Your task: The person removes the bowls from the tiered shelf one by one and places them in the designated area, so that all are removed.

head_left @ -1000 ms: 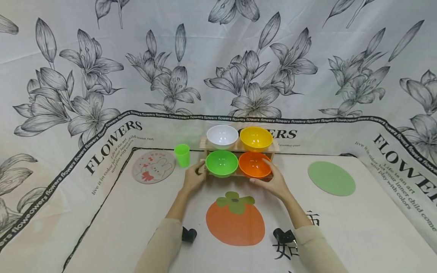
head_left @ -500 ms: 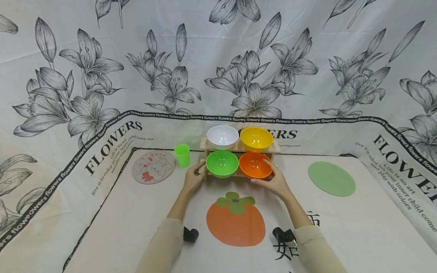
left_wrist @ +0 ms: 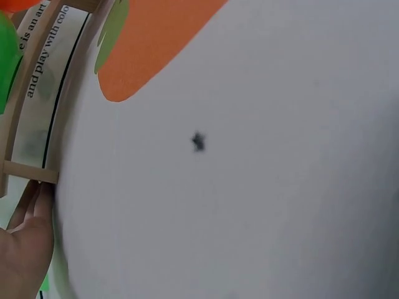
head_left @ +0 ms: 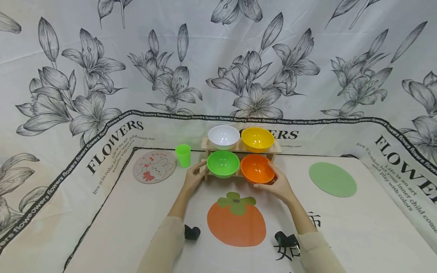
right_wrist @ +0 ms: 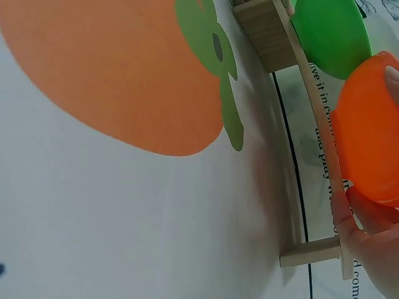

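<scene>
Orange bowl, glossy, round: near right of the rack, reaching farther forward than its green neighbour; whether its base rests on wood cannot be told.
Right hand: pinches the orange bowl at its right side, thumb low on the near side, fingers at the rim.
Two-tier rack, pale wood: far centre.
Left hand: fingers and thumb bent about the rack's left end; fingertips partly hidden.
Green bowl, glossy, round: near left on the rack.
White bowl, glossy, round: far left, upper tier.
Yellow bowl, glossy, round: far right, upper tier.
Bright green tapered cup: upright, left of the rack.
</scene>
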